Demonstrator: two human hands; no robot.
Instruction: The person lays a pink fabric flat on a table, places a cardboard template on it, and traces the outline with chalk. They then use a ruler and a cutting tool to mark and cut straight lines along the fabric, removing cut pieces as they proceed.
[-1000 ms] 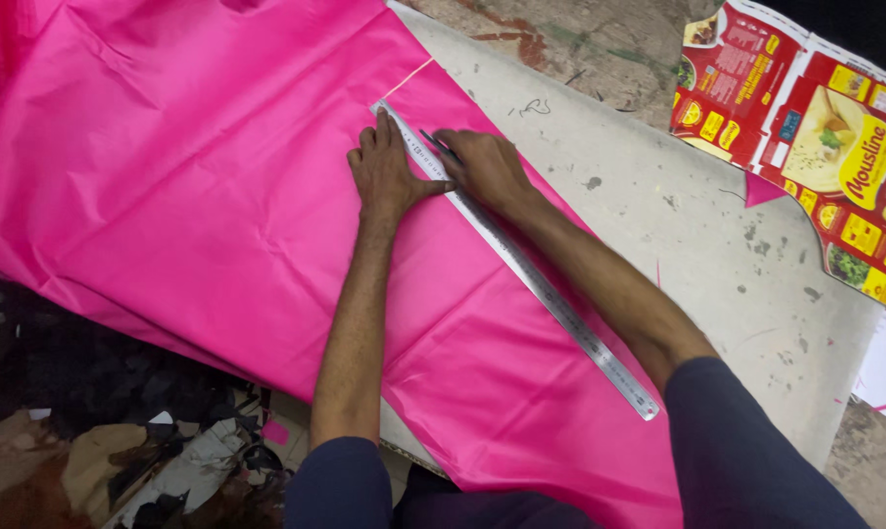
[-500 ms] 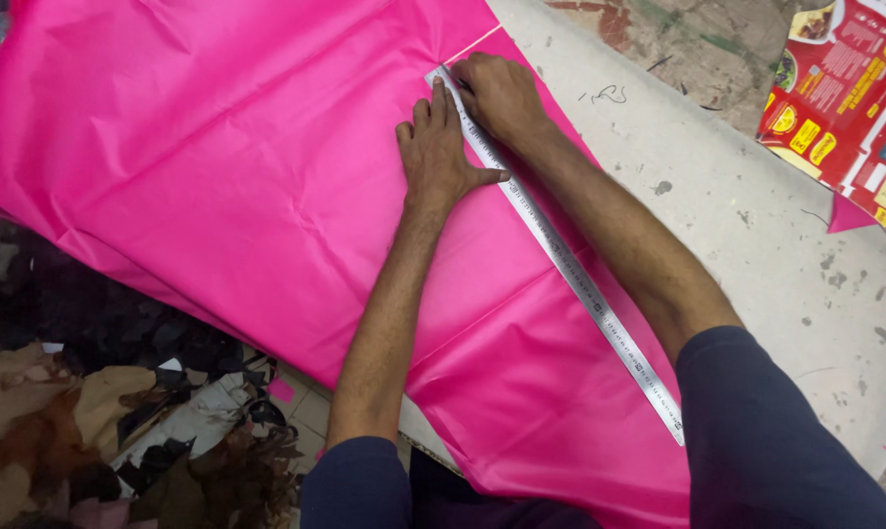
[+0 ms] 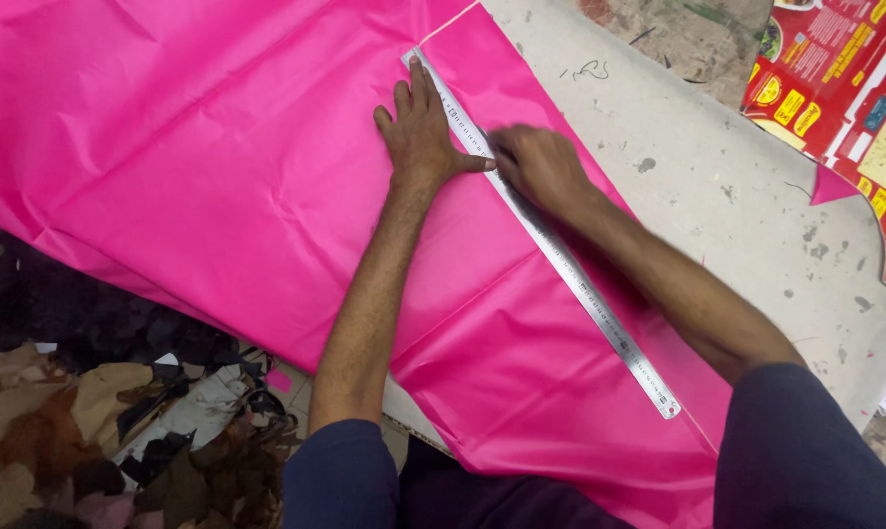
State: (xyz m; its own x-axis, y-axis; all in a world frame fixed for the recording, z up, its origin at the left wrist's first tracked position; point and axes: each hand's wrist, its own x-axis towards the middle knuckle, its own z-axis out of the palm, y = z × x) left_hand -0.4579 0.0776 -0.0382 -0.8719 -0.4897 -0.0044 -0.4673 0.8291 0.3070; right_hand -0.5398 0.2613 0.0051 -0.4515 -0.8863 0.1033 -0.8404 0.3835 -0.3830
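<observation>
My left hand (image 3: 421,137) lies flat, fingers spread, palm down on the pink cloth (image 3: 217,186), thumb tip stretched out to touch the steel ruler (image 3: 550,245). It grips nothing, just presses down.

My right hand (image 3: 539,168) is on the other side of the ruler, curled into a loose fist right at its edge, blurred. I cannot tell whether the fingers pinch chalk or a marker or only bear on the steel. Nothing shows in it.

Ruler position: flat on the cloth, long axis diagonal, from its far end at upper left near the cloth's edge down to its near end at lower right, close to my right sleeve. Both hands sit on the far part. The near stretch lies unheld.

Key relation: the ruler runs between the 2 hands, left hand on the cloth side, right hand on the side facing the grey table (image 3: 756,225). The right hand is the nearer one, touching or just beside the edge, with my forearm lying along the ruler's length. The left touches it only with the thumb tip.

A thin pale line shows beyond the ruler's far tip, roughly in line with it.

Cloth covers most of the table, hanging over the left edge above a heap of dark and tan scraps (image 3: 119,421). Printed red card (image 3: 835,69) lies at far right, well apart.
</observation>
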